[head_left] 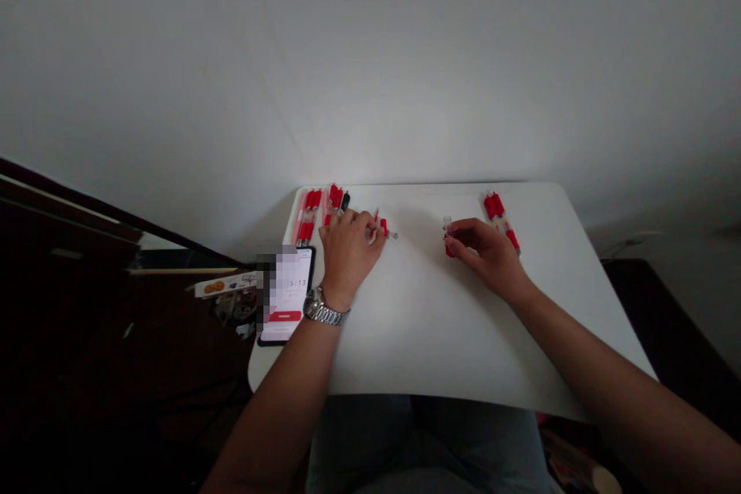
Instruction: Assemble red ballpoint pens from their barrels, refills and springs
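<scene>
Upright in my right hand (489,255) is a short pen barrel (448,225), clear above and red below. The thumb and forefinger pinch it above the middle of the white table. My left hand (350,247), a metal watch on its wrist, is palm down over the table's left half. Its thumb and forefinger are curled close together beside a small red pen part (384,228) with a clear end. A thin red piece shows just beyond them. Whatever lies between those fingertips is mostly hidden.
Several red pens (312,201) lie at the table's back left, beside a black-ended pen (346,201). More red pens (495,205) lie beyond my right hand. A lit phone (289,293) rests along the left edge. A wall stands behind the white table (417,340).
</scene>
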{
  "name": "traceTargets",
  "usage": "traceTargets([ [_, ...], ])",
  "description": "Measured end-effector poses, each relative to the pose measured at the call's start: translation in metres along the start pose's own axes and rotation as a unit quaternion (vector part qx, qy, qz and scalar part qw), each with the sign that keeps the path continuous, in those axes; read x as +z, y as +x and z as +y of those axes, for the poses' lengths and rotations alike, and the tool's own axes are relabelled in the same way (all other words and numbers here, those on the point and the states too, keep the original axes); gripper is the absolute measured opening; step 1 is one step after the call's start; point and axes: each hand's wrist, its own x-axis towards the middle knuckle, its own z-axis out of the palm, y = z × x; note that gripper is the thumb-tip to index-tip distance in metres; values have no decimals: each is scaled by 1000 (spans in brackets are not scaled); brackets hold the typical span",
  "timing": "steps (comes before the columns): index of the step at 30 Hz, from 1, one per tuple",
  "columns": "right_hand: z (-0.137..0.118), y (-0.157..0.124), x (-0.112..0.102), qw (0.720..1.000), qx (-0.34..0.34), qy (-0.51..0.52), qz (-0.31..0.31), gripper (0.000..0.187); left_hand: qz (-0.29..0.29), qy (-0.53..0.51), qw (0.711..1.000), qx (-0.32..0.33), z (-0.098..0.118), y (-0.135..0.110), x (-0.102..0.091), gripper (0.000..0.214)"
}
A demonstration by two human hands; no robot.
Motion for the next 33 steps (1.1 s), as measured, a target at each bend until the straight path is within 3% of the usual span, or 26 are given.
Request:
traceTargets([
  [16,-2,-1,-1,1000,-9,-26,-2,32,24,5,1000,6,-3,-1,2,13],
  [33,-1,-2,-1,999,-9,-35,-4,33,-15,62,998,-11,2,0,-5,14],
])
